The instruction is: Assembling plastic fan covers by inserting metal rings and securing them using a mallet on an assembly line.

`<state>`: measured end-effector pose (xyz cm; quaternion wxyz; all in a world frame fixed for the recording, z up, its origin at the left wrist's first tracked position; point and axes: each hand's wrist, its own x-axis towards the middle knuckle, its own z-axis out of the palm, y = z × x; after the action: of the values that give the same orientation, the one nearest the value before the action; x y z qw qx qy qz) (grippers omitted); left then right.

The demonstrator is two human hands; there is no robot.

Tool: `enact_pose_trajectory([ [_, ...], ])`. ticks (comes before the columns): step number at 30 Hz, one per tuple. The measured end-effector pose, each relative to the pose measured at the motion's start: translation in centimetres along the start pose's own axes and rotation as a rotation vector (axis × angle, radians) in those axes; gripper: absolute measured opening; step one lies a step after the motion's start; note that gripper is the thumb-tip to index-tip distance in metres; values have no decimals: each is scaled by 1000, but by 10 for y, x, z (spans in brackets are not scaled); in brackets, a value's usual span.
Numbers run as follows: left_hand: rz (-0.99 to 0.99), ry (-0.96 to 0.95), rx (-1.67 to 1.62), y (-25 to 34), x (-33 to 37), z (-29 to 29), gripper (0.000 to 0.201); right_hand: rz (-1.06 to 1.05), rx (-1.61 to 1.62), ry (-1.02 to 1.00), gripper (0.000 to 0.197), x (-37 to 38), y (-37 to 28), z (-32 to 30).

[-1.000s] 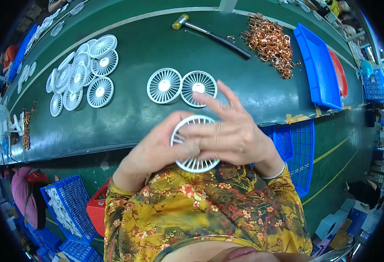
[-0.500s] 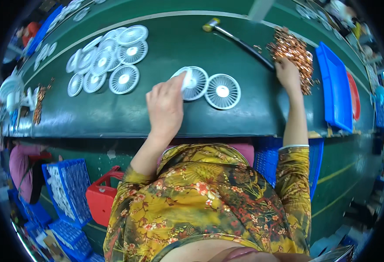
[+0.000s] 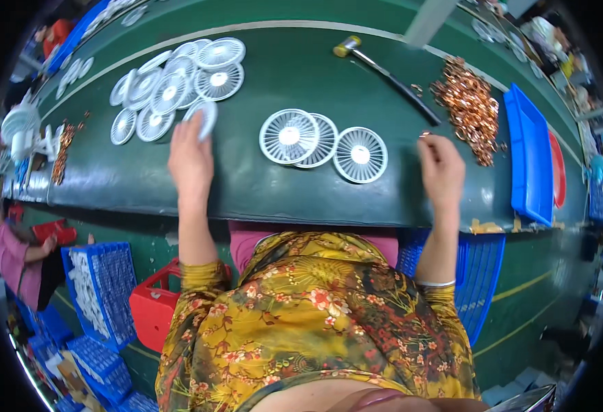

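My left hand (image 3: 190, 159) reaches out over the green table (image 3: 287, 185) and grips a white round fan grille (image 3: 204, 117) at the near edge of a pile of several white grilles (image 3: 171, 86). My right hand (image 3: 441, 168) is to the right with its fingers pinched on a small copper piece (image 3: 425, 134), just left of a heap of copper parts (image 3: 467, 106). Between the hands lie three white fan grilles (image 3: 323, 141), two of them overlapping.
A hammer (image 3: 384, 69) lies at the back of the table. A blue tray (image 3: 531, 154) and a red one (image 3: 559, 172) stand at the right. Blue crates (image 3: 102, 292) and a red bin (image 3: 152, 309) sit below the table's edge. Another person (image 3: 20, 250) works at the left.
My left hand has gone from the grilles in the middle over to the pile at the left and taken a grille. My right hand has drawn back from the copper heap with a piece.
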<state>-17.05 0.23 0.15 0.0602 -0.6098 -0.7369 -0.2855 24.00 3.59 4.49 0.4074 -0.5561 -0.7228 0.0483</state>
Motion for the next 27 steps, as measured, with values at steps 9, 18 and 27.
enact_pose_trajectory([
  [9,-223,-63,-1330,129,-35,-17,17,-405,162,74,20,-16,-86,7],
  [18,-130,-319,-1468,166,-49,-14,38,-499,204,35,17,-13,-111,25],
  [27,-51,-373,-1108,160,-49,-14,30,-452,64,-353,13,-8,-109,23],
])
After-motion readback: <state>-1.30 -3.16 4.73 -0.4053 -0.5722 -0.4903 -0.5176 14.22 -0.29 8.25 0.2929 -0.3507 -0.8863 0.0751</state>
